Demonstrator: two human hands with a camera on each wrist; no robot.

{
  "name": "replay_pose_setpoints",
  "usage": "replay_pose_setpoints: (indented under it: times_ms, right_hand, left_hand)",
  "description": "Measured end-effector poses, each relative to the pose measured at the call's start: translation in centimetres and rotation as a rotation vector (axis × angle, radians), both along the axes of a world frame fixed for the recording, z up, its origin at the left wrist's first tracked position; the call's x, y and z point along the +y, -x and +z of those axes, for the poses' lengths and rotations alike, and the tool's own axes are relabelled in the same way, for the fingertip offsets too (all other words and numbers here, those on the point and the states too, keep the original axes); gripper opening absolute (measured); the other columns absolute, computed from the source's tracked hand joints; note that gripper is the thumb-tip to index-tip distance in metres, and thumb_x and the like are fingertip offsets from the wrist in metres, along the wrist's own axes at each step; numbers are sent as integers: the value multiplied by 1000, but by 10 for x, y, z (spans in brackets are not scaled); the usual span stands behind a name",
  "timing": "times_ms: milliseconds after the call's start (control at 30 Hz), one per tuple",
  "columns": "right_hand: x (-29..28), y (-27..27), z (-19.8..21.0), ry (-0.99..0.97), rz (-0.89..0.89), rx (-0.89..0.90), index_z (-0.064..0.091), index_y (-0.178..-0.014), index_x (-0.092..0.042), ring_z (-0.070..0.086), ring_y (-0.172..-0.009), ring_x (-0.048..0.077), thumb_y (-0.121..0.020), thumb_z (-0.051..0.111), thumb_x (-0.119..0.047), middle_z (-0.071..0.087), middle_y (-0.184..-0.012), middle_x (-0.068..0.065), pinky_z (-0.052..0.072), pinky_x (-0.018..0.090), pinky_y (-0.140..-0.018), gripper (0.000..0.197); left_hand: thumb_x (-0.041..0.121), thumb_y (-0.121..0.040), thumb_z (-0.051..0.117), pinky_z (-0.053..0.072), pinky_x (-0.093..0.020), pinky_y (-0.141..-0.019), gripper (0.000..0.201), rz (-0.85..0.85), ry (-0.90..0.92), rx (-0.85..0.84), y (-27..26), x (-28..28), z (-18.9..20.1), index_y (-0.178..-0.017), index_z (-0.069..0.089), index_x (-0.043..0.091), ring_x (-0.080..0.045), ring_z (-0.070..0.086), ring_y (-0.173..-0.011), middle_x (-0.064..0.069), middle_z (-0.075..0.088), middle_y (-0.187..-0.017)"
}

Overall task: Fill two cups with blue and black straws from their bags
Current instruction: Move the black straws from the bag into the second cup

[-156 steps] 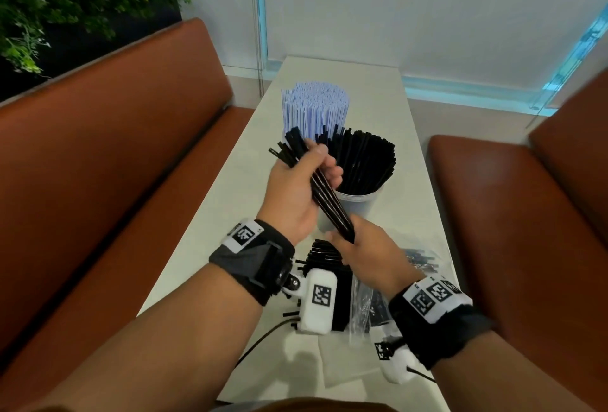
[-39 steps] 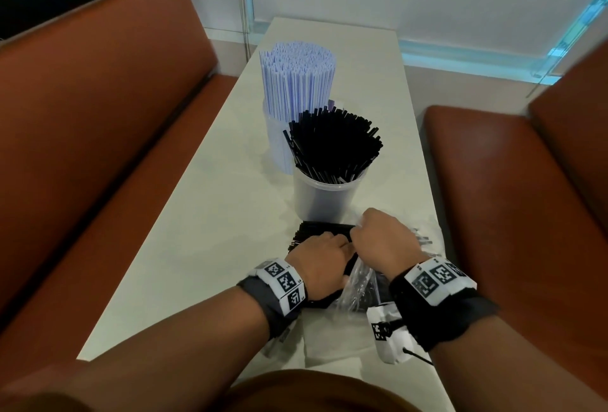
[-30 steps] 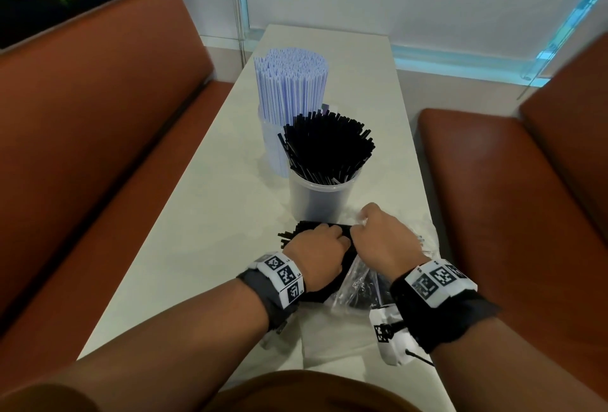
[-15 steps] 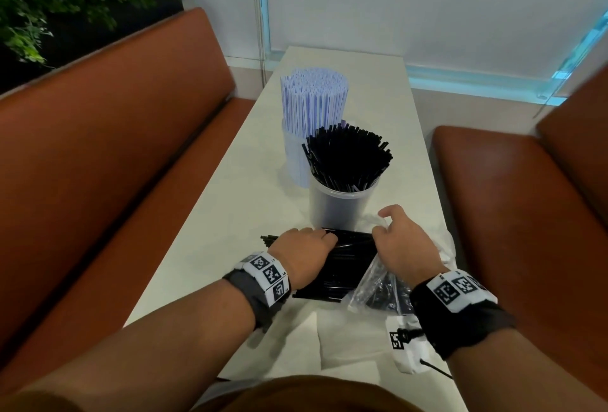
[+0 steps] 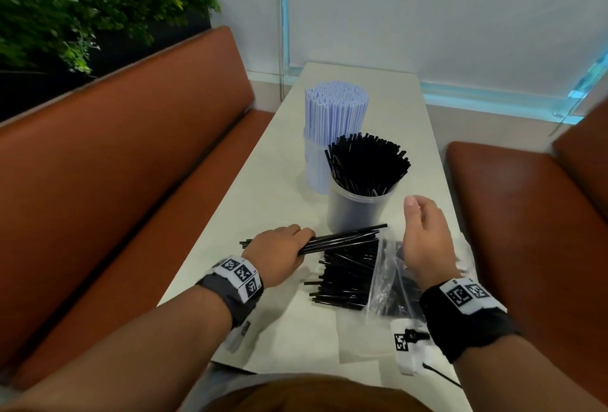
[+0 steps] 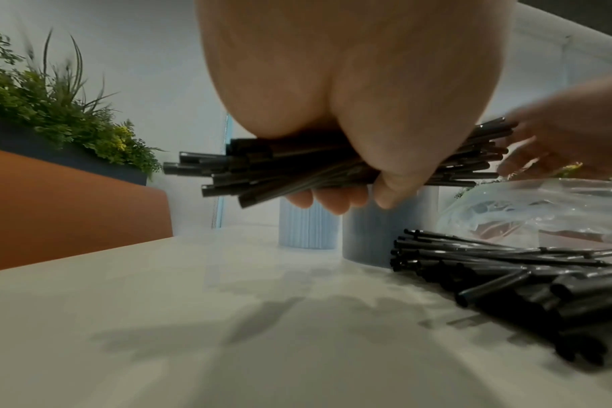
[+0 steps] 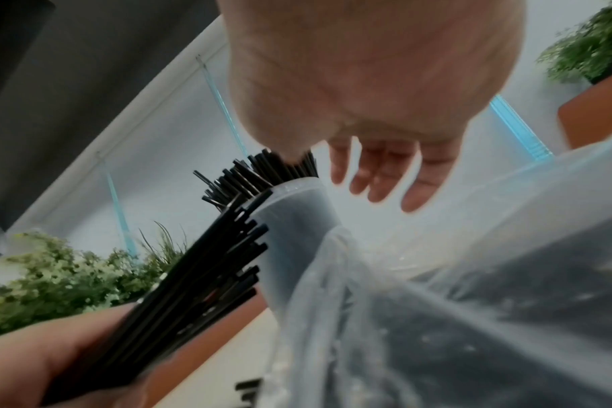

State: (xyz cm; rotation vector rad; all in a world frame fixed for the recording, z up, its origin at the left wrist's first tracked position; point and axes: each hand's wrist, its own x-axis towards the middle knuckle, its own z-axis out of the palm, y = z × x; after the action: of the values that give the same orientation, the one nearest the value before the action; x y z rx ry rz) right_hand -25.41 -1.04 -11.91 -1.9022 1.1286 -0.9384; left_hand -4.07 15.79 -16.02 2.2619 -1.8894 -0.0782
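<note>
My left hand (image 5: 279,252) grips a bundle of black straws (image 5: 345,236) held level just above the table; the left wrist view shows fingers curled under the bundle (image 6: 332,165). My right hand (image 5: 424,237) hovers with relaxed fingers (image 7: 385,176) and holds nothing, to the right of the straw tips. A loose pile of black straws (image 5: 345,276) lies on the table below, partly inside a clear plastic bag (image 5: 391,280). Behind stands a clear cup of black straws (image 5: 362,188), and past it a cup of blue straws (image 5: 335,115).
The narrow pale table (image 5: 263,201) runs away from me between two brown benches (image 5: 131,181), (image 5: 526,214). Flat empty plastic (image 5: 306,339) lies near my edge. Green plants (image 5: 82,0) stand behind the left bench.
My left hand has lifted a bundle of black straws off the pile. My right hand has let go of the bag and risen, fingers relaxed. The head view has tilted up.
</note>
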Motion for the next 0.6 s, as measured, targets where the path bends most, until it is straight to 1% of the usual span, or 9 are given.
replay_pose_setpoints:
  times_ms: [67,133,167,233,300,400,467,533,600]
  right_hand:
    - [10,-8,11,-90,80,-171,59,-111,-37,58,-107,1,-94,34,-63,64,-111,-16,44,28,-93,40]
    - [19,-17,17,-230,232,-93,69,-102,-31,62,-100,-4,-97,40,-57,71,-102,-14,43,21,-85,39]
    - [23,-19,17,-244,273,-32,73,-96,-29,64,-94,-4,-100,45,-50,73,-95,-14,43,20,-81,34]
    - [25,-20,15,-176,201,-39,74,-88,-27,65,-81,-3,-101,50,-36,74,-86,-12,46,23,-76,29]
    - [23,-17,17,-118,67,-120,73,-89,-24,63,-77,4,-99,52,-31,71,-83,-5,49,26,-73,24]
    - [26,-17,18,-224,131,-97,76,-79,-22,67,-71,6,-98,57,-29,74,-77,-7,49,21,-66,28]
    - [31,-18,21,-293,122,-203,77,-78,-19,69,-73,7,-99,57,-31,75,-78,-5,52,24,-70,32]
    - [31,-17,24,-472,88,-469,75,-89,-17,71,-80,9,-103,53,-37,75,-85,-2,57,27,-70,33]
    - [28,-13,27,-721,35,-648,69,-102,-15,72,-89,18,-103,47,-49,73,-96,5,57,32,-74,40]
  left_hand:
    - [27,-98,52,42,-33,-61,32,-21,43,13,8,-5,6,-130,51,24,-24,59,-85,0,59,-103]
    - [28,-97,53,43,-33,-62,32,-54,81,26,21,-12,14,-129,51,24,-23,59,-86,1,59,-105]
    - [29,-97,54,45,-34,-63,32,-64,97,23,28,-17,18,-128,51,24,-23,59,-87,1,60,-106]
    - [29,-95,56,46,-35,-63,32,-52,132,18,39,-25,26,-126,52,23,-23,60,-88,1,60,-107]
    - [31,-93,59,39,-32,-61,32,-35,181,36,47,-31,31,-123,52,23,-24,61,-87,1,61,-105]
    - [34,-92,62,35,-30,-62,33,-31,208,68,58,-35,33,-122,53,24,-23,62,-87,3,62,-105]
    - [32,-92,61,36,-30,-63,28,-3,195,105,60,-37,34,-119,56,26,-23,63,-87,6,60,-99]
    - [31,-92,61,37,-28,-61,20,42,219,249,55,-38,40,-113,58,30,-20,63,-83,11,57,-88]
    - [31,-91,63,43,-26,-63,17,81,356,578,52,-41,57,-107,61,35,-11,62,-77,11,62,-82]
